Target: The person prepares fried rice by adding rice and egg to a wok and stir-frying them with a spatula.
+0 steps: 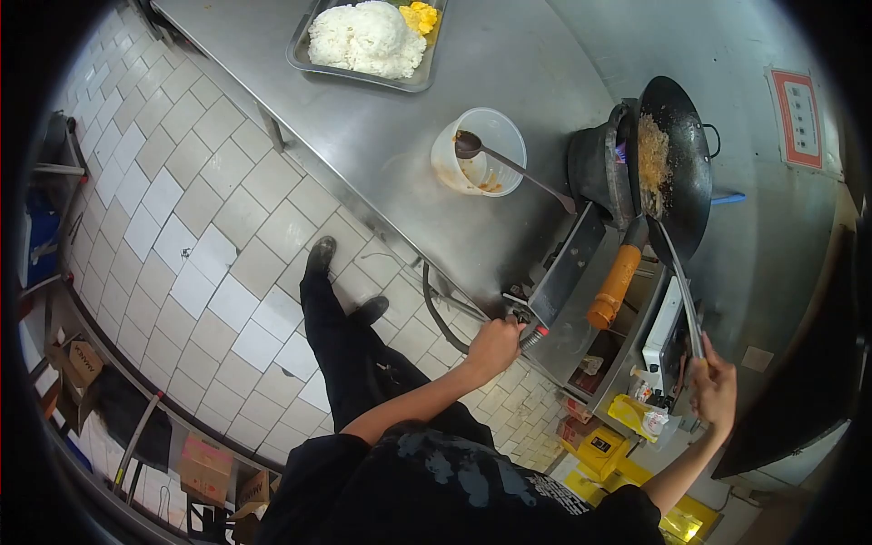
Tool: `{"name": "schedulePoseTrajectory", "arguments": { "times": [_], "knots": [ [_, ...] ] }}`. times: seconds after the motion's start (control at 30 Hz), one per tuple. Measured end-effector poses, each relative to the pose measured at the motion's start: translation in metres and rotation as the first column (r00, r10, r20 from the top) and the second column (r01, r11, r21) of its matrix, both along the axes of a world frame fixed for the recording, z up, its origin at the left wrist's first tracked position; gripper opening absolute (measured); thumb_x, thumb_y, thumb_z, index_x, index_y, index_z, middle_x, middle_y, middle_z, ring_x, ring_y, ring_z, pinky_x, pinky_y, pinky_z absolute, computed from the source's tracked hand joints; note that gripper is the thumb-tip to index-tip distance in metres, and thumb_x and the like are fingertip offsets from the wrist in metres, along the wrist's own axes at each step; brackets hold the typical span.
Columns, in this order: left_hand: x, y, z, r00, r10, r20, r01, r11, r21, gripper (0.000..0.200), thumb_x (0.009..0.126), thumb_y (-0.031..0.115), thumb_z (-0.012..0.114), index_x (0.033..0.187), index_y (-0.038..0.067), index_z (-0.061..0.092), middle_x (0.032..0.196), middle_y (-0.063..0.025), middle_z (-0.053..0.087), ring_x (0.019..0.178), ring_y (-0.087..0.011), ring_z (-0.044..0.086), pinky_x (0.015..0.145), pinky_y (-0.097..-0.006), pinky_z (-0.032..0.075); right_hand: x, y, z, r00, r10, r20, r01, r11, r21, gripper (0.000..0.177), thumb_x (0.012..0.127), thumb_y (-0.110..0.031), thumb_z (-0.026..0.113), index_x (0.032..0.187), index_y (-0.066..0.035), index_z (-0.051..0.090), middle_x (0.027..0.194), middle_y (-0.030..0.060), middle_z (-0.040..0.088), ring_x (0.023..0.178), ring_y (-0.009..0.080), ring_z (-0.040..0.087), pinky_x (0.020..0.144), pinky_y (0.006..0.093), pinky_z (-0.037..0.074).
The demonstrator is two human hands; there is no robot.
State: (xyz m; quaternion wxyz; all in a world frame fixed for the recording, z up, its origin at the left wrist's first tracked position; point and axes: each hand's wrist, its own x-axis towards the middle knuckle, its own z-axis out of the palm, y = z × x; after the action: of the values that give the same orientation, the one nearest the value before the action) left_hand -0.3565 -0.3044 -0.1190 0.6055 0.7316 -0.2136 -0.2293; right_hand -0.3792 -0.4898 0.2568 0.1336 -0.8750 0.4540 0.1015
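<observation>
My right hand point(715, 386) is closed around the end of a long metal wok spatula point(683, 289), whose head reaches down into the wok. The black wok point(688, 173) sits over the burner at the right, with browned, finely chopped food point(652, 159) on the side nearer the table. Its thick orange-brown wooden handle point(616, 283) points towards me, held by neither hand. At the front edge of the stove, my left hand point(498, 347) is closed on what looks like a gas valve point(520, 314) beside a hose end with a red tip. The fingers hide part of that valve.
On the steel table point(381, 136) stand a tray point(298, 56) of white rice point(363, 38) with scrambled egg point(419, 17), and a white plastic tub point(500, 136) with a dark ladle point(520, 165) across it. A blue flame point(621, 153) shows at the burner. Shelves with cardboard boxes point(205, 468) line the lower left.
</observation>
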Motion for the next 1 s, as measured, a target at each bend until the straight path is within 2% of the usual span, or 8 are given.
{"name": "schedulePoseTrajectory", "arguments": {
  "times": [0.53, 0.67, 0.77, 0.8, 0.83, 0.87, 0.93, 1.0],
  "knots": [
    [0.007, 0.004, 0.007, 0.999, -0.041, 0.022, 0.04, 0.998, 0.055, 0.027, 0.094, 0.017, 0.061, 0.079, -0.005, 0.058, 0.062, -0.0238, 0.061, 0.062, -0.0425, 0.063, 0.059, -0.0491, 0.051, -0.006, -0.019, 0.001, 0.999, 0.037, 0.036, -0.041, 0.991, 0.127, 0.05, 0.097, -0.012, 0.059, 0.145, -0.005, 0.047, 0.061, -0.0016, 0.051, 0.038, 0.0046, 0.04, 0.033, 0.024, 0.032],
    [0.014, 0.01, 0.012, 0.993, -0.119, 0.01, 0.117, 0.986, 0.123, 0.027, 0.095, 0.019, 0.061, 0.087, -0.007, 0.063, 0.068, -0.0241, 0.065, 0.065, -0.0406, 0.067, 0.06, -0.0452, 0.054, 0.01, -0.03, -0.047, 0.987, 0.135, 0.092, -0.14, 0.988, 0.057, 0.051, 0.098, -0.012, 0.059, 0.147, -0.007, 0.046, 0.06, -0.0016, 0.049, 0.037, 0.0048, 0.04, 0.032, 0.0249, 0.032],
    [0.053, 0.07, 0.034, 0.971, -0.113, -0.212, 0.111, 0.994, -0.02, 0.023, 0.095, 0.018, 0.061, 0.094, -0.004, 0.066, 0.071, -0.0217, 0.067, 0.065, -0.0399, 0.067, 0.061, -0.0416, 0.053, -0.016, -0.009, -0.021, 0.996, 0.065, 0.061, -0.073, 0.988, 0.136, 0.05, 0.098, -0.013, 0.06, 0.146, -0.009, 0.047, 0.058, -0.0019, 0.048, 0.04, 0.0052, 0.042, 0.035, 0.0256, 0.034],
    [0.065, 0.094, 0.029, 0.865, -0.023, -0.502, -0.061, 0.987, -0.15, 0.02, 0.094, 0.018, 0.063, 0.098, 0.0, 0.067, 0.074, -0.0167, 0.069, 0.064, -0.0311, 0.069, 0.062, -0.0366, 0.053, -0.02, -0.023, -0.016, 0.988, 0.135, 0.072, -0.142, 0.984, 0.11, 0.05, 0.098, -0.013, 0.059, 0.146, -0.009, 0.047, 0.058, -0.002, 0.048, 0.041, 0.0056, 0.042, 0.035, 0.0263, 0.035],
    [0.09, 0.123, 0.016, 0.859, 0.08, -0.505, -0.159, 0.98, -0.117, 0.021, 0.097, 0.018, 0.057, 0.098, -0.001, 0.067, 0.077, -0.0126, 0.07, 0.067, -0.0208, 0.068, 0.065, -0.033, 0.053, -0.03, -0.041, -0.013, 0.977, 0.197, 0.084, -0.203, 0.976, 0.083, 0.05, 0.098, -0.013, 0.059, 0.146, -0.009, 0.047, 0.058, -0.0022, 0.048, 0.041, 0.0059, 0.042, 0.035, 0.0269, 0.035],
    [0.112, 0.152, 0.004, 0.952, 0.282, -0.123, -0.278, 0.959, 0.047, 0.026, 0.101, 0.02, 0.049, 0.1, 0.0, 0.066, 0.079, -0.0097, 0.07, 0.07, -0.0143, 0.066, 0.066, -0.0297, 0.052, -0.044, -0.051, -0.016, 0.965, 0.247, 0.091, -0.253, 0.966, 0.055, 0.05, 0.097, -0.012, 0.059, 0.146, -0.009, 0.047, 0.058, -0.0023, 0.048, 0.042, 0.0063, 0.043, 0.035, 0.0276, 0.035],
    [0.188, 0.186, 0.025, 0.768, 0.633, -0.1, -0.628, 0.774, 0.084, 0.037, 0.105, 0.028, 0.043, 0.101, -0.001, 0.067, 0.08, -0.0095, 0.071, 0.067, -0.0166, 0.066, 0.061, -0.0295, 0.052, -0.01, -0.07, -0.036, 0.845, 0.534, 0.04, -0.52, 0.836, -0.174, 0.049, 0.097, -0.011, 0.06, 0.144, -0.009, 0.05, 0.059, -0.002, 0.048, 0.043, 0.0069, 0.043, 0.036, 0.0291, 0.036],
    [0.266, 0.203, 0.022, 0.665, 0.724, -0.185, -0.728, 0.683, 0.058, 0.048, 0.105, 0.036, 0.042, 0.101, -0.006, 0.065, 0.08, -0.0139, 0.071, 0.065, -0.0181, 0.067, 0.053, -0.0285, 0.051, 0.038, -0.018, -0.039, 0.976, 0.058, 0.21, -0.076, 0.994, 0.078, 0.047, 0.096, -0.011, 0.06, 0.142, -0.011, 0.053, 0.059, -0.0003, 0.05, 0.042, 0.0073, 0.044, 0.036, 0.029, 0.035]
  ]
}}
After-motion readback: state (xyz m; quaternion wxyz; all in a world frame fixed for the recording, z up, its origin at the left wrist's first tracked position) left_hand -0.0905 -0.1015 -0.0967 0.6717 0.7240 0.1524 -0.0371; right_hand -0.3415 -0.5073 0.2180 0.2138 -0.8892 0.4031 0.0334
